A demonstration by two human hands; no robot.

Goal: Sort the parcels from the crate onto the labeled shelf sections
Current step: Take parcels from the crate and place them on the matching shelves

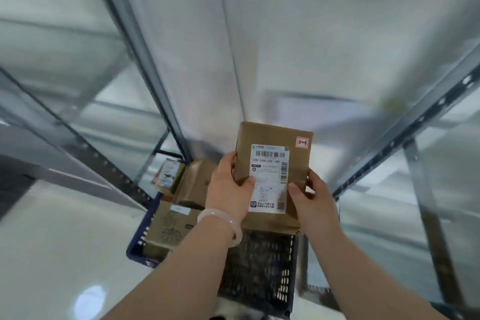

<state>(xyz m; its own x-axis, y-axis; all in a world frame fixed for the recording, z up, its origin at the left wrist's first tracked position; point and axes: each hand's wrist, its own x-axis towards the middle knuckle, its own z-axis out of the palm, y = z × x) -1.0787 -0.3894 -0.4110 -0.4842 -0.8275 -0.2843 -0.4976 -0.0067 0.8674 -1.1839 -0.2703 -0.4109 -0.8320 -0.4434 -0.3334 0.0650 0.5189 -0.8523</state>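
Head camera, looking down: my left hand (pixel 228 187) grips the left edge of a brown cardboard parcel (pixel 298 163), with the thumb lying on its white shipping label (pixel 270 156). My right hand (pixel 311 197) pinches the lower right corner. The parcel hangs between both hands, above the blue crate (pixel 141 236). More parcels (pixel 171 226) lie below my left wrist. A blurred metal shelf upright (pixel 384 153) rises beyond my right hand. I judge I should hold the parcel level and read the label's code before choosing a section.
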